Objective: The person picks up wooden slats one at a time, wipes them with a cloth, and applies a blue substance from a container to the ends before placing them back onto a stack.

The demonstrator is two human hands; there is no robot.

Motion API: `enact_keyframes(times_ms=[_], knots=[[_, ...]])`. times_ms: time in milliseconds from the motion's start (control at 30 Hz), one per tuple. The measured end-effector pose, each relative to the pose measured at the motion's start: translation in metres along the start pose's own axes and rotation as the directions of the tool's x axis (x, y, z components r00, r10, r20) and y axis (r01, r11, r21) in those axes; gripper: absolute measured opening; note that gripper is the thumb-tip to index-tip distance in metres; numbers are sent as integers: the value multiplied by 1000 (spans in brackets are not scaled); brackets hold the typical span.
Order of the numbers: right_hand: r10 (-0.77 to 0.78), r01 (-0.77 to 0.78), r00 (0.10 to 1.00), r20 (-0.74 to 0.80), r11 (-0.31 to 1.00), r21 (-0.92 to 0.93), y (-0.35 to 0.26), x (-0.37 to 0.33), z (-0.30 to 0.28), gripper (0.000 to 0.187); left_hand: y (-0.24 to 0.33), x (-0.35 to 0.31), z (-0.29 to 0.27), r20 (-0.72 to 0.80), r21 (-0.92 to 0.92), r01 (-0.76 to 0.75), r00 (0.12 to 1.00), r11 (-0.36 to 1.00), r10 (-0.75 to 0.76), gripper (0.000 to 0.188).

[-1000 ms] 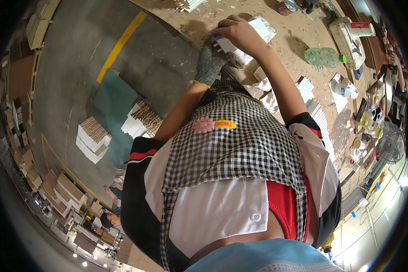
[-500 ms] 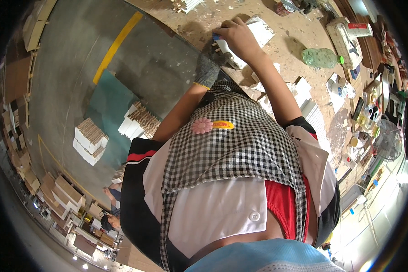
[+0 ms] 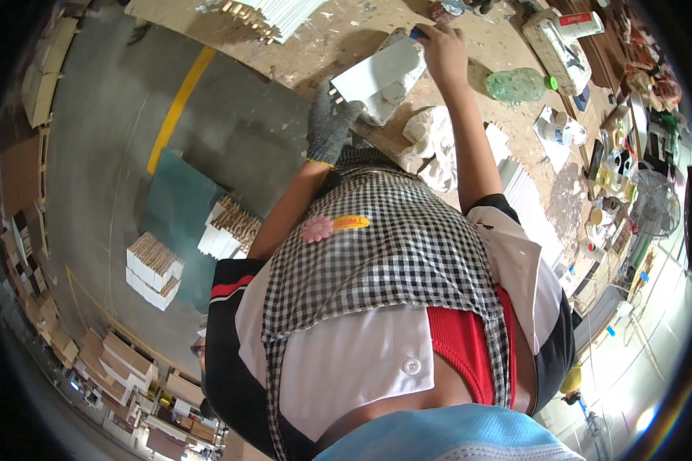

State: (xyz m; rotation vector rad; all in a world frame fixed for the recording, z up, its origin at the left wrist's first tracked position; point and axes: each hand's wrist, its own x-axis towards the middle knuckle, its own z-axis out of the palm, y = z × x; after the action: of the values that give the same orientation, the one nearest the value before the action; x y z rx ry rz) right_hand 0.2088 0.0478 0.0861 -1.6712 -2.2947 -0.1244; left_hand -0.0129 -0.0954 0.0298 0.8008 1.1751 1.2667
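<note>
The white board (image 3: 377, 71) lies over a pale block (image 3: 390, 100) near the table (image 3: 304, 61) edge; it looks light, stiff, perhaps slippery, best held by its ends. The left hand's (image 3: 331, 127) grip clasps one end; the right hand's (image 3: 447, 58) pinches a blue pad (image 3: 417, 33).

Decent lane over the paint-flecked tan tabletop (image 3: 337, 40) between the bundle of thin white slats (image 3: 288, 15) and the flat white rectangular panel (image 3: 380, 73). Right of the bare right hand (image 3: 444, 52), just a slim gap before the clear green plastic bottle (image 3: 517, 85) (lying on its side). Crumpled white cloth (image 3: 436, 142) blocks the near side. Left of the grey-gloved left hand (image 3: 331, 127), open air over grey floor (image 3: 238, 115). Far right looks cluttered, but it's pretty warped there.
</note>
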Motion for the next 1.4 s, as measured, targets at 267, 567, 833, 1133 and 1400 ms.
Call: enact_keyframes(times_ms=[267, 567, 833, 1133, 1400], knots=[[-1, 1, 1000, 10, 1000, -17, 36, -5, 19, 28, 15, 3, -7, 167, -6, 59, 984, 998, -57, 80], [344, -348, 930, 127, 715, 607, 27, -56, -34, 33, 43, 30, -2, 421, 855, -470, 876, 217, 235, 92], [478, -408, 874, 94, 614, 675, 0, -123, -57, 36, 91, 47, -19, 390, 877, -467, 827, 108, 406, 87], [602, -463, 794, 89, 503, 730, 5, -172, -78, 33, 199, 171, -93, 363, 925, -327, 603, -195, 710, 68], [803, -638, 595, 27, 452, 623, 88, -232, -96, 27, 211, 155, -113, 188, 946, -270, 907, 178, 378, 84]])
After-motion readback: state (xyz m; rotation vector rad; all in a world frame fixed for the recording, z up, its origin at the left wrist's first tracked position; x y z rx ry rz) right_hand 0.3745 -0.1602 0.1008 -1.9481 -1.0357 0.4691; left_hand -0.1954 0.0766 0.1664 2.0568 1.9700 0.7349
